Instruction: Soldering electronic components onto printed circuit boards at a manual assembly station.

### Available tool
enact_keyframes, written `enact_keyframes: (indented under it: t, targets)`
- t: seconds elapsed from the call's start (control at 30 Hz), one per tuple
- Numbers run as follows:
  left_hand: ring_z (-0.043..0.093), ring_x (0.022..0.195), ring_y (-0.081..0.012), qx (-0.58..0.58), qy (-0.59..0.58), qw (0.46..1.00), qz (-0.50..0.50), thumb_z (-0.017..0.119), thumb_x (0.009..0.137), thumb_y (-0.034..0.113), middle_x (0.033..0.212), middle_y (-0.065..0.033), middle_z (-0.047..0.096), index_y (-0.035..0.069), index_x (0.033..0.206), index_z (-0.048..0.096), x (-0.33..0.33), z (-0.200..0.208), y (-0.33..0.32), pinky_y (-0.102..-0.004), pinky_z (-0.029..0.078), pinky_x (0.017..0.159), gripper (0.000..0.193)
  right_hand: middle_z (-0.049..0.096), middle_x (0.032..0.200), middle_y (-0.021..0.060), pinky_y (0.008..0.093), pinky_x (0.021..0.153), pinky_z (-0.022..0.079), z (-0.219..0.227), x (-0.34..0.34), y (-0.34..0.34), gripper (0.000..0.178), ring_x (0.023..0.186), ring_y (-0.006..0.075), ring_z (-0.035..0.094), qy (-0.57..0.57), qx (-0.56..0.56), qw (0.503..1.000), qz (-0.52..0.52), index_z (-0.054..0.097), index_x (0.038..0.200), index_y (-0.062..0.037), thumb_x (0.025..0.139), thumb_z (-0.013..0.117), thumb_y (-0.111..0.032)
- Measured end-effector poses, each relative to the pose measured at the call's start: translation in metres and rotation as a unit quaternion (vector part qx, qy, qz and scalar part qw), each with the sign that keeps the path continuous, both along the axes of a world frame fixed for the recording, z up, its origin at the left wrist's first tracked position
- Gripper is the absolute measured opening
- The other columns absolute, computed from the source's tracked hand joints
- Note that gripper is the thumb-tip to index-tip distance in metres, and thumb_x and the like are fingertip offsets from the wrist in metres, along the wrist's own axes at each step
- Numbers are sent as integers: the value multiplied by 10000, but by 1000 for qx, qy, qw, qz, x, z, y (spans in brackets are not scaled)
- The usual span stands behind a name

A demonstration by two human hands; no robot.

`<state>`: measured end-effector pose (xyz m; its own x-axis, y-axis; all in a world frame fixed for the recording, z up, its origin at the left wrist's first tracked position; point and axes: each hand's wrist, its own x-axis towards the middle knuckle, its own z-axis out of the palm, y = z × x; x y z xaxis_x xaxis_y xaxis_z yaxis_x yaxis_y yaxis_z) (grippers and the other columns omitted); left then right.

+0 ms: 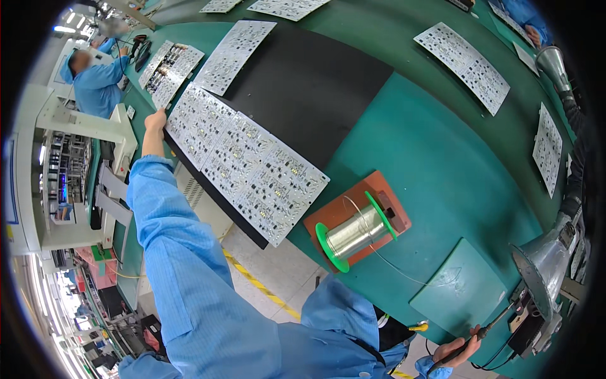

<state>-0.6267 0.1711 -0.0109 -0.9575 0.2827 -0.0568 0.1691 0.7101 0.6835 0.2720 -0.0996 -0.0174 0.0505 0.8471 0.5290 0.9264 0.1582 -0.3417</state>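
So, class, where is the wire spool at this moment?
In the head view, the spool is just right of centre, on the brown stand, between the white circuit board and the small green pad.

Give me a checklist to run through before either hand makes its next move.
1. Soldering iron gripped by its handle in the right hand: ok.
2. Iron apart from the nearest circuit boards: ok.
3. Spool resting on its brown stand: ok.
4. Those boards well back from the table edge: not ok, they lie along it.
5. Left hand firmly pinching a board: cannot tell, the fingers are at the boards' far-left end.
6. Iron's heat: cannot tell.
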Motion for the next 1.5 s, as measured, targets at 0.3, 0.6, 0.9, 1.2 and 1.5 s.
enact_keyframes:
  t: [0.3,0.6,0.9,1.2,1.5]
  targets:
    - [649,747,-296,263,-63,962,-32,536,815,115,953,-207,620,-103,978,541,25,73,24,-383,541,603,272,513,1233,254,448,923,419,1,-1,-5,333,1068,343,543,6,0,1000,0,422,1300,-31,977,413,-108]
    - [668,816,-298,164,176,971,13,560,824,164,920,-171,653,-70,955,579,-2,124,-7,-409,555,663,269,516,1219,260,439,914,434,0,6,0,327,1060,359,556,26,32,998,50,440,1267,-11,942,432,-51]
    - [527,1159,-298,428,-138,842,-298,444,953,57,1243,-243,518,-182,1170,464,134,195,-81,-369,408,1059,323,544,1123,256,439,866,457,-13,3,-1,335,973,331,571,97,91,987,85,408,1259,-58,942,480,-141]
    - [605,856,-145,394,-300,752,-435,550,921,82,885,-76,606,5,905,543,443,130,-186,-291,519,818,79,566,1102,280,507,842,452,23,-25,4,406,967,381,578,299,259,912,112,401,1298,-117,973,435,-357]
    - [663,897,-233,254,-618,618,-413,497,946,79,980,-153,650,-11,920,537,623,64,-209,-388,562,778,101,393,1401,197,519,1066,319,41,-12,-56,529,1275,343,410,730,183,652,90,359,1394,-171,912,554,-269]
